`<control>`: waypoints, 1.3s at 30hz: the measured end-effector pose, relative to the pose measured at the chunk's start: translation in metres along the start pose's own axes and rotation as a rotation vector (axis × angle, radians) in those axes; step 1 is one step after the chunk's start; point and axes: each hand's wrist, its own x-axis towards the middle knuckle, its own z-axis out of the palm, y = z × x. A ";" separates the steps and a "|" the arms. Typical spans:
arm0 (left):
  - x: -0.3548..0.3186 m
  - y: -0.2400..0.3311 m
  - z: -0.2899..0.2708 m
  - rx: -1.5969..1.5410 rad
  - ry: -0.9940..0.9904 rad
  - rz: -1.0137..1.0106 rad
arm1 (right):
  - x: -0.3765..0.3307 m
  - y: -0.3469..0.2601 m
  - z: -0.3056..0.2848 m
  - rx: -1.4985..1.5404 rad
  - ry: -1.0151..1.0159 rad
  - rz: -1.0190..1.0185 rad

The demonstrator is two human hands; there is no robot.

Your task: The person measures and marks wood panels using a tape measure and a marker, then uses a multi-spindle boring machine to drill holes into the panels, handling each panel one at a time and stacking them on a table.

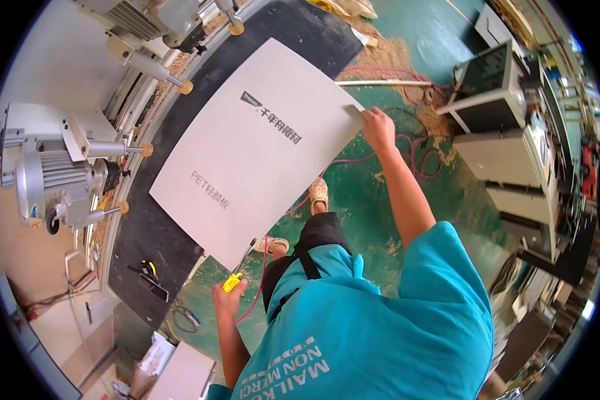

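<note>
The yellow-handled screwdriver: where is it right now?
In the head view, the yellow-handled screwdriver sits in the left hand, low and left of centre, its tip at the near corner of the large white rectangular panel on the black machine bed.

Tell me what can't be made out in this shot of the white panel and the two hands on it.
All in the head view:
- Underside of the white panel: faces away from the camera.
- Dark bench top under the panel: covered by it.
- Left hand grip: fingers hidden around the yellow-handled tool.
- Tool tip: too small to identify.
- Right hand fingertips: curled over the panel's corner.
- Person's legs: hidden by the teal shirt.
</note>
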 end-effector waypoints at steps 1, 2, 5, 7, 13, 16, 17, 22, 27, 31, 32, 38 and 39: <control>0.003 -0.007 -0.008 0.020 -0.014 0.023 | -0.012 -0.010 0.003 -0.001 -0.019 0.007; 0.009 -0.012 -0.017 0.044 -0.042 0.054 | -0.034 -0.024 0.016 0.000 -0.012 0.002; 0.018 -0.025 -0.039 0.033 -0.129 0.118 | -0.109 -0.127 0.022 -0.039 -0.140 -0.047; 0.029 -0.022 -0.046 -0.010 -0.168 0.160 | -0.170 -0.193 0.044 0.045 -0.223 -0.142; 0.044 -0.003 -0.066 -0.027 -0.240 0.217 | -0.214 -0.287 0.053 0.393 -0.353 -0.300; 0.038 0.003 -0.058 0.012 -0.174 0.169 | -0.159 -0.219 0.060 0.247 -0.304 -0.199; 0.035 -0.001 -0.058 0.030 -0.149 0.142 | -0.129 -0.179 0.058 0.198 -0.309 -0.136; 0.013 -0.030 -0.029 0.171 -0.150 0.087 | 0.009 0.063 0.028 -0.084 0.095 0.562; -0.003 -0.024 0.004 0.512 -0.074 0.155 | 0.042 0.056 0.004 0.057 0.188 0.248; -0.005 -0.016 0.002 0.343 -0.137 0.107 | 0.018 0.009 -0.002 0.039 -0.011 0.028; -0.004 -0.029 -0.004 0.325 -0.128 0.116 | 0.009 0.002 0.000 0.033 0.016 0.045; -0.031 -0.091 -0.055 0.082 -0.078 0.038 | -0.084 -0.096 0.015 0.038 0.106 0.004; -0.037 -0.106 -0.065 0.075 -0.075 0.034 | -0.109 -0.104 0.042 -0.004 0.096 -0.081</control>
